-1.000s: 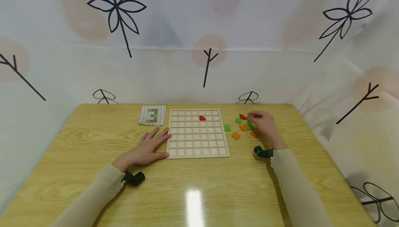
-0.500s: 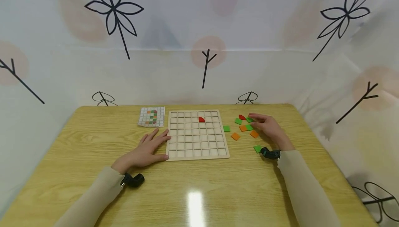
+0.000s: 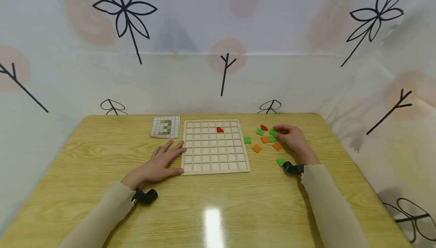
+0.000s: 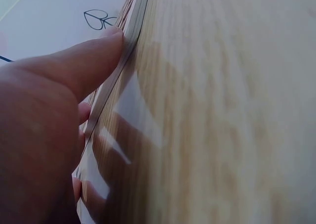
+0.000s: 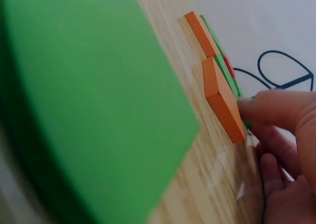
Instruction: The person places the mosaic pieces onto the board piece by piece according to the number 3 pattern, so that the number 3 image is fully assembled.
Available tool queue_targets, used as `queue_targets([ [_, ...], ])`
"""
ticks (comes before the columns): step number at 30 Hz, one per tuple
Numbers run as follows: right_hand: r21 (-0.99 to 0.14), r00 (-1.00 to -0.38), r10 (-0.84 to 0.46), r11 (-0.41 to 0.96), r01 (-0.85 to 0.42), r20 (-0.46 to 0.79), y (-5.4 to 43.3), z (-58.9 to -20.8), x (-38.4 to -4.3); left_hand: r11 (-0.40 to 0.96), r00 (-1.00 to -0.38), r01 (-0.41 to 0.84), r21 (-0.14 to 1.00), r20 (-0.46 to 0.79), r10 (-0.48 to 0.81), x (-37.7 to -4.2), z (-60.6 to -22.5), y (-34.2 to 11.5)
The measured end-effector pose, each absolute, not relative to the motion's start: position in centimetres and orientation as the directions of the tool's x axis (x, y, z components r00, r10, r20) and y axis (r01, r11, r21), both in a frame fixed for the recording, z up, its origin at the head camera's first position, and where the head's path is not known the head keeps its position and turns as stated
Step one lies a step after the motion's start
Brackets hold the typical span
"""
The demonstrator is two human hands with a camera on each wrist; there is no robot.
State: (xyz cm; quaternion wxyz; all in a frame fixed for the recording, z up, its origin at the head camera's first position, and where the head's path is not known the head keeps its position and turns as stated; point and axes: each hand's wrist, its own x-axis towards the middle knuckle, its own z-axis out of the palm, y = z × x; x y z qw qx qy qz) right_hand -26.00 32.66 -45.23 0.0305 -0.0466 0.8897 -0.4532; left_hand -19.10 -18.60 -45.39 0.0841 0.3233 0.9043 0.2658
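In the head view my left hand lies with fingers spread, its fingertips on the left edge of a square wooden grid board. The left wrist view shows the thumb against the board's side. A red quarter-round tile sits in one upper cell. To the right of the board my right hand has thumb and forefinger at a green square tile, seemingly pinching its edge on the table. A small green bit shows between those fingers in the right wrist view, mostly hidden by the thumb.
A paper pattern card with coloured squares lies left of the board. Loose orange tiles, several green ones and a red tile lie around my right hand. One green tile sits beside the right wrist camera.
My right hand and wrist have shifted slightly right, uncovering the green tile by the wrist and the one at the fingertips. My left hand has stayed on the board.
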Motion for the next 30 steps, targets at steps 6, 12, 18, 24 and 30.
queue_targets([
  [6, -0.822, -0.998, -0.069, 0.568, -0.038, -0.002, 33.0, -45.6, -26.2, 0.651, -0.775, 0.546, 0.528, 0.024, 0.631, -19.1, -45.4, -18.7],
  [12, -0.865, -0.997, -0.070, 0.502, -0.014, -0.025, 32.7, -44.4, -25.4, 0.654, -0.779, 0.540, 0.530, 0.019, 0.627, -19.1, -45.4, -18.7],
  [18, -0.861, -0.998, -0.059, 0.508, -0.015, -0.018, 33.1, -45.6, -26.0, 0.655, -0.779, 0.546, 0.522, 0.030, 0.626, -19.1, -45.4, -18.8],
  [24, -0.852, -0.999, -0.051, 0.523, -0.037, 0.012, 33.0, -46.0, -26.1, 0.648, -0.778, 0.548, 0.529, 0.037, 0.628, -19.0, -45.5, -18.8],
  [30, -0.834, -0.997, -0.070, 0.548, -0.065, 0.032, 33.1, -45.6, -25.9, 0.649, -0.775, 0.544, 0.532, 0.020, 0.632, -19.1, -45.5, -18.8],
])
